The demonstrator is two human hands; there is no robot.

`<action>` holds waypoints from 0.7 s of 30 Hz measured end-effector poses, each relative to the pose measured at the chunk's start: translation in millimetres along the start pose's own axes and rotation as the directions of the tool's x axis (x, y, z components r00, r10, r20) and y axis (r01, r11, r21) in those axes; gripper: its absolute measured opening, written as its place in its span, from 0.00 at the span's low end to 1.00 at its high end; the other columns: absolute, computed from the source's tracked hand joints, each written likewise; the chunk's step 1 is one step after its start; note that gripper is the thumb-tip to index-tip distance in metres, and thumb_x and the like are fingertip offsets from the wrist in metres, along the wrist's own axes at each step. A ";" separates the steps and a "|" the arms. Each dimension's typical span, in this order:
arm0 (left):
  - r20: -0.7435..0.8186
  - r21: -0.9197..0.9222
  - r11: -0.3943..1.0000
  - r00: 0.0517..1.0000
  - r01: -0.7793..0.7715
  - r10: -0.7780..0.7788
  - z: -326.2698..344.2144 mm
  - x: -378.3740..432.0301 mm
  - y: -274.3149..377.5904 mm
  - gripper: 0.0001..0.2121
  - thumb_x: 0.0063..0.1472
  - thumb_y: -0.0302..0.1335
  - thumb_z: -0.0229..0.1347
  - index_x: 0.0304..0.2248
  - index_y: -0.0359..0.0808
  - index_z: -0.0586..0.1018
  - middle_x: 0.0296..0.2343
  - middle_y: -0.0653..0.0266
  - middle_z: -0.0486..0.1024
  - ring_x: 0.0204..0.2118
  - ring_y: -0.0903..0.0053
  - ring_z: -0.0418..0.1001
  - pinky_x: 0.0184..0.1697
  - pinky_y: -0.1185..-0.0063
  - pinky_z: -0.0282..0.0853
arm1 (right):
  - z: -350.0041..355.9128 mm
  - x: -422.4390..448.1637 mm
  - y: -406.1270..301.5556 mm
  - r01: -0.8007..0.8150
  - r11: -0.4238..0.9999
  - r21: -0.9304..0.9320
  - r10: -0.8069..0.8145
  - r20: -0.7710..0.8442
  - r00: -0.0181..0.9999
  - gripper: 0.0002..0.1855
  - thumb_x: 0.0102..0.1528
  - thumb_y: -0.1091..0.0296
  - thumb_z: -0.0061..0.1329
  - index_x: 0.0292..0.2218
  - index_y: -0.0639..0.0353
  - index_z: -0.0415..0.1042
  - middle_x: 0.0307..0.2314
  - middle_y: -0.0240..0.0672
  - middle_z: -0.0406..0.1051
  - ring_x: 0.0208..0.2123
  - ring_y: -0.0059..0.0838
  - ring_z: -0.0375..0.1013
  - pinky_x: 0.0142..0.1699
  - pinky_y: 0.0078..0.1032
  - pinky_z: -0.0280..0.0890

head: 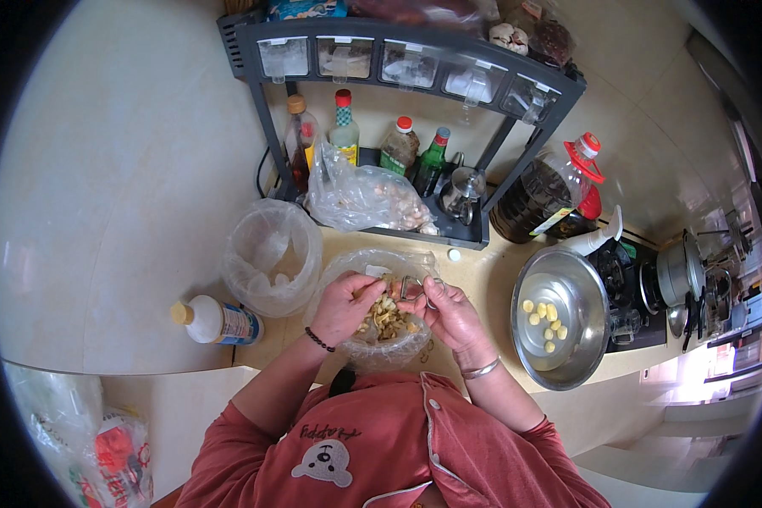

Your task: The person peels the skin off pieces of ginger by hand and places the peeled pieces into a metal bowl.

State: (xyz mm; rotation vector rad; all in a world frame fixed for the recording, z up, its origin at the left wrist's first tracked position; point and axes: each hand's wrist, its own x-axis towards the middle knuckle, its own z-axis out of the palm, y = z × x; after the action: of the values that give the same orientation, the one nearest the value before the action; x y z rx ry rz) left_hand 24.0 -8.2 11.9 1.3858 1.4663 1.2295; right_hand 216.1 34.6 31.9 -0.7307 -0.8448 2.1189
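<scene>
My left hand (pixel 345 310) pinches a small brownish tuber (pixel 390 279), mostly hidden behind the fingertips. In my right hand (pixel 451 317) is a metal-framed peeler (pixel 413 289), its head close to the left fingertips. Both hands are above a bowl-shaped container lined with a clear plastic bag (pixel 400 355). Brown and cream peelings (pixel 384 320) lie in it. To the right, a stainless steel basin (pixel 578 355) holds several peeled pale-yellow tubers (pixel 551 311) in what looks like shallow water.
A bag-lined bin (pixel 235 260) and a white bottle (pixel 206 320) stand left. Behind, a dark rack (pixel 482 235) holds bottles and a bulging plastic bag (pixel 355 197). A large jug of dark liquid (pixel 540 190) stands right, near a pot (pixel 673 276). A white cap (pixel 454 254) lies on the counter.
</scene>
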 end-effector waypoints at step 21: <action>0.000 0.319 0.931 0.982 -0.178 0.188 4.8 2.1 -11.6 0.07 0.49 0.23 0.55 0.31 0.32 0.77 0.26 0.57 0.70 0.27 0.65 0.70 0.30 0.76 0.66 | 1.0 -1.8 6.4 0.097 0.937 -0.335 -0.129 -0.076 0.989 0.18 0.57 0.57 0.44 0.21 0.58 0.74 0.21 0.26 0.71 0.28 0.15 0.65 0.39 0.17 0.59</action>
State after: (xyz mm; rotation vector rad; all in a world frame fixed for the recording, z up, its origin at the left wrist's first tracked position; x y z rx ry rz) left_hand 25.3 -4.8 -0.4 1.7593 1.6404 1.1660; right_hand 213.8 29.5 28.2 -0.9251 -1.1767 1.8441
